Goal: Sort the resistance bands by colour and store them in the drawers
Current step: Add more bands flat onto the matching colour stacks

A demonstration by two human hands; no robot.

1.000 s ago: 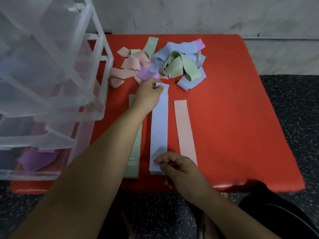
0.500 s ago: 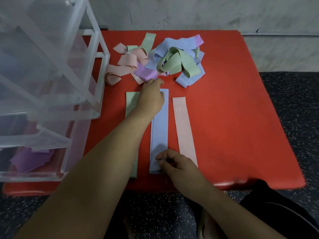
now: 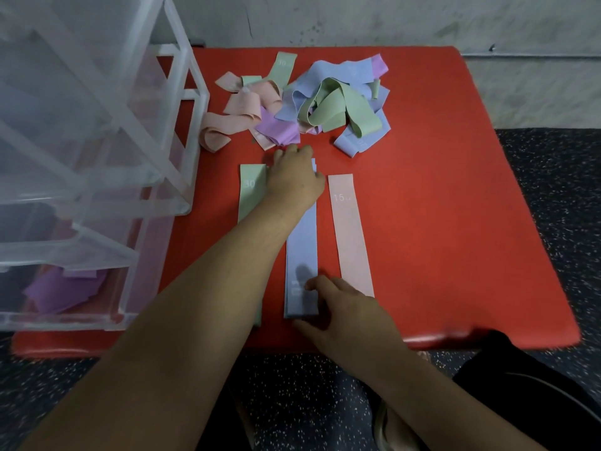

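Green band (image 3: pixel 248 190) reads 30, pink band (image 3: pixel 349 236) 15

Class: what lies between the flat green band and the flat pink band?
The flat blue band, left hand and right hand at its ends; head view.
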